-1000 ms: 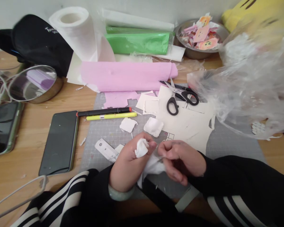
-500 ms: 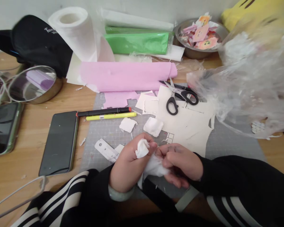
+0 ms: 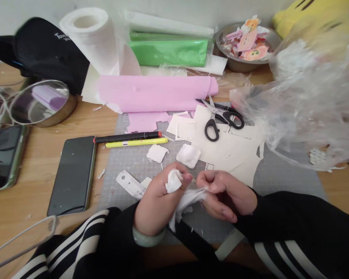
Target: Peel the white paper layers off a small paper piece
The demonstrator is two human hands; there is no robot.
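R hand point(image 3: 228, 195) shifted R, pinching wht tissue point(image 3: 190, 197); L hand point(image 3: 159, 199) clenched on it; long axis pts R.

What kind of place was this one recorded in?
Probably a craft desk, perhaps at home, though little of the room shows. A gridded cutting mat lies on the wooden tabletop, with black-handled scissors on marked paper and a rolled pink sheet behind.

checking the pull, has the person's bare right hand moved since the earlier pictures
Yes, slightly: the bare right hand is farther right than in both, judged against the puffy white square on the grey gridded mat.
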